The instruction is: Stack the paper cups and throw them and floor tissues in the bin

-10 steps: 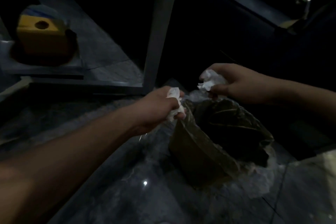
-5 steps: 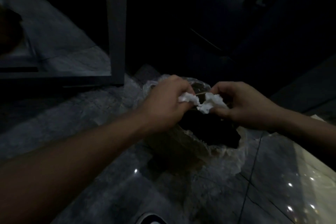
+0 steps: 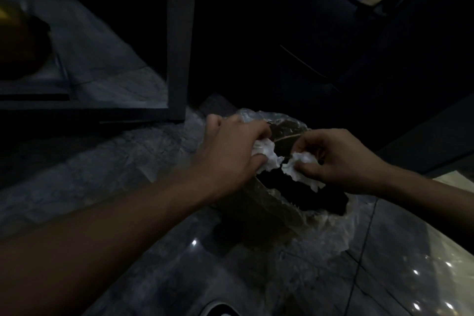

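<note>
The scene is dim. A brown bin [image 3: 259,202] lined with a clear plastic bag stands on the dark tiled floor, its dark mouth facing up. Over that mouth, my left hand [image 3: 230,151] pinches a crumpled white tissue [image 3: 266,156]. My right hand [image 3: 341,159] holds a second white tissue [image 3: 300,169] just to the right of the first. The two tissues are a small gap apart. No paper cups are visible.
A dark metal frame leg [image 3: 179,41] stands just behind and left of the bin. Dark furniture [image 3: 359,46] fills the back right. A yellow object [image 3: 10,20] sits at the far left edge. Glossy floor tiles [image 3: 410,251] spread to the right.
Both hands have come together over the bin's mouth with their tissues. The tissues touched half a second ago and now sit slightly apart. The view has shifted right.
</note>
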`<state>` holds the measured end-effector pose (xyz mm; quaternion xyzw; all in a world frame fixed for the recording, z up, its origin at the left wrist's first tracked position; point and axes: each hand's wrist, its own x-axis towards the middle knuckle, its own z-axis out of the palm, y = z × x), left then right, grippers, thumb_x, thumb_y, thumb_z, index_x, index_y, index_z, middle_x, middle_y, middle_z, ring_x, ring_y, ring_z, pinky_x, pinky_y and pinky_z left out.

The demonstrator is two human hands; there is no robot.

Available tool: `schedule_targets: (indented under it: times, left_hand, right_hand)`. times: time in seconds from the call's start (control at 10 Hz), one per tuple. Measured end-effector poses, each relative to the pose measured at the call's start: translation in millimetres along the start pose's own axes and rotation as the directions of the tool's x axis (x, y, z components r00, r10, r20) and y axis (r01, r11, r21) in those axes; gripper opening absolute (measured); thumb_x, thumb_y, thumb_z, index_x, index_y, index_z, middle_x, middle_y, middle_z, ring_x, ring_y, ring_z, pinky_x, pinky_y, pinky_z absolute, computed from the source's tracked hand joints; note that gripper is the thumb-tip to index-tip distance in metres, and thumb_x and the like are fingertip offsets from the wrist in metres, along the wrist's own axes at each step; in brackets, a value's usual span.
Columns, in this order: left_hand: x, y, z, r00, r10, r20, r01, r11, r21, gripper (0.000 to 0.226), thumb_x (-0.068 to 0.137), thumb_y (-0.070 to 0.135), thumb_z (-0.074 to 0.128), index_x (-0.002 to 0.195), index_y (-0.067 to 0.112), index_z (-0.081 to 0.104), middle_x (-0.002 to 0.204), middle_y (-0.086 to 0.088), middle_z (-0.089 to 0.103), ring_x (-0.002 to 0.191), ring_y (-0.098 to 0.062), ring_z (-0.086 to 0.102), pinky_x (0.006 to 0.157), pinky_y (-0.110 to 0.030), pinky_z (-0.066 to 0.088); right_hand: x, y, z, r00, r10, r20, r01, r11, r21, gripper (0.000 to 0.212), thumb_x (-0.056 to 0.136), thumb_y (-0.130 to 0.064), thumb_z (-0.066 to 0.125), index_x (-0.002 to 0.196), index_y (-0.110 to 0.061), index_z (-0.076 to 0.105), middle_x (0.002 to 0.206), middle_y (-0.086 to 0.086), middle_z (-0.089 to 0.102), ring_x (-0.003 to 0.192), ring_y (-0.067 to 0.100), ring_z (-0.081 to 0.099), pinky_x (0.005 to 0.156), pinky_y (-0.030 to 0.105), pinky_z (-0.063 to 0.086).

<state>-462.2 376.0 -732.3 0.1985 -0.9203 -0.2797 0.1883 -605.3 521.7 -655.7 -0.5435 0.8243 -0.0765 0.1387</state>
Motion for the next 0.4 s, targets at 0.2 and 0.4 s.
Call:
schedule_targets:
  times: [0.2,0.4]
  left_hand:
    - [-2.6,1.2,-2.2,1.000,0.020,-0.021,-0.020,1.000,0.009,0.040,0.081,0.053,0.061,0.118,0.044,0.049,0.111,0.011,0.061,0.111,-0.019,0.048,0.088,-0.032,0.031]
    - [-5.4,5.3,-17.4,0.983,0.123,-0.134,-0.127,0.992,-0.023,0.048,0.084,0.050,0.062,0.128,0.036,0.052,0.116,0.013,0.063,0.109,-0.009,0.049,0.086,-0.029,0.023]
  right_hand:
    - [3.2,-2.5,0.5,1.000,-0.016,-0.006,0.016,1.000,-0.004,0.014,0.078,-0.026,0.073,0.091,-0.027,0.068,0.083,-0.011,0.068,0.073,0.004,0.064,0.064,0.026,0.053]
    - [5.1,-9.0,-3.4,1.000,-0.001,-0.022,0.002,0.999,0.051,0.030,0.074,-0.044,0.071,0.098,-0.027,0.066,0.089,-0.011,0.066,0.081,0.000,0.064,0.069,0.024,0.055]
